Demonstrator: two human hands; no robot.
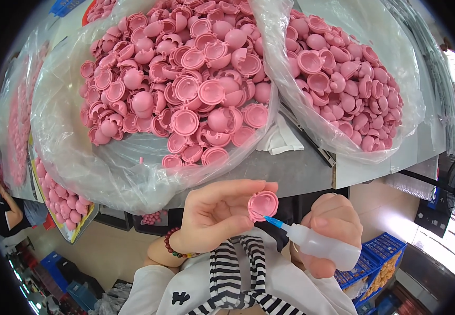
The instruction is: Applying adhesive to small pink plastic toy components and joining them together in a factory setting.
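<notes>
Between the thumb and fingers of my left hand (214, 212) is a pink plastic half-shell (263, 205), its hollow side facing up. My right hand (332, 226) grips a white squeeze bottle (326, 248) lying tilted across the palm. The bottle's blue needle tip (273, 221) meets the lower rim of the half-shell. Whether any liquid comes out is too small to see. Beyond my hands, a big clear plastic bag (117, 181) lies spread on the table, heaped with pink half-shells (185, 86).
A second clear bag (366, 155) at the right holds more pink pieces (343, 73). A white cloth (281, 137) and a dark metal strip (311, 137) lie between the bags on the grey table (301, 176). Pink balls (65, 199) fill a tray at left; blue crates (377, 257) stand low right.
</notes>
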